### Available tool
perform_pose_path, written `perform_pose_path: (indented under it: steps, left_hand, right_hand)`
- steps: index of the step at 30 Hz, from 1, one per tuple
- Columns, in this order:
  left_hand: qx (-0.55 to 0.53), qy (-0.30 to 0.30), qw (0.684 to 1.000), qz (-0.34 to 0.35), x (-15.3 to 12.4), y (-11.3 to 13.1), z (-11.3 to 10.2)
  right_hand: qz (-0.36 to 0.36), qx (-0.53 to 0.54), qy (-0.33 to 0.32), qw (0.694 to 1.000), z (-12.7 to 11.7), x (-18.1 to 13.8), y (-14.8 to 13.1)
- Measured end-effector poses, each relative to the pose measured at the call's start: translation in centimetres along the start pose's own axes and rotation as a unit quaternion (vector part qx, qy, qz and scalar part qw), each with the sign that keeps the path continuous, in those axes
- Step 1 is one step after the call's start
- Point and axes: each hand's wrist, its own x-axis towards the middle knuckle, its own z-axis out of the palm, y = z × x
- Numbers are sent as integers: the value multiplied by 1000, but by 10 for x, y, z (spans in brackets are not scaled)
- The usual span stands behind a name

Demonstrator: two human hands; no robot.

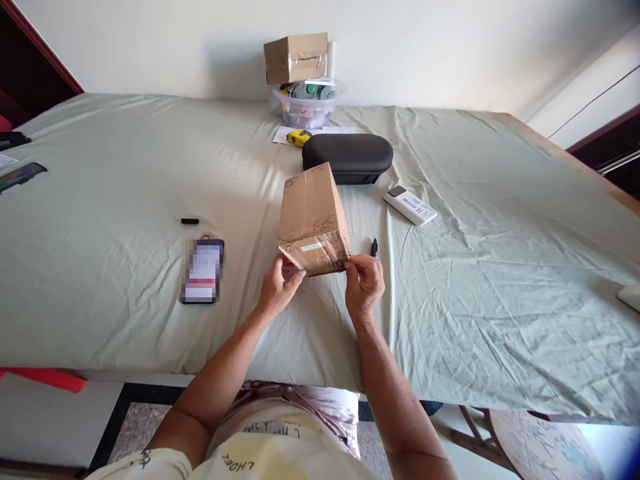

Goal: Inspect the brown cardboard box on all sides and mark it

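A brown cardboard box (313, 217) with a small white label and black scribbles stands on the pale green cloth of the table (125, 153), in front of me. My left hand (277, 288) pinches its near lower left corner. My right hand (364, 283) grips the near lower right corner with closed fingers. Both hands hold the box's near end.
A phone (203, 271) lies left of the box, with a small black piece (190, 221) beyond it. A black pen cap (374, 248), a white device (410, 205), a black case (347, 157), a yellow tape measure (299, 138), a plastic tub (305, 107) and a second cardboard box (296, 58) stand behind.
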Motion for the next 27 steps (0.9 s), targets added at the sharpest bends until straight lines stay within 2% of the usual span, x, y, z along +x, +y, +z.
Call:
perform_pose_path:
  steps: [5,9,13,16,22,27]
  left_hand:
    - [-56,30,996,64,2,-2,-2]
    - [-50,76,987,134,4,0,-7]
    - [41,161,960,224,3,5,-13]
    - [121,181,938,269,3,9,-16]
    - [109,170,949,244,3,9,-14]
    - [121,191,948,226,0,2,-9]
  right_hand:
    - [-42,-26,44,998,-4,4,-2]
    - [-49,-69,41,996,-9,5,-4]
    - [-66,-81,11,994,-8,2,-7]
    - [-71,-71,-9,995,-6,0,-9]
    - [-112,-48,2,993,-5,0,-9]
    - [-116,-25,-33,992,-2,-3,-12]
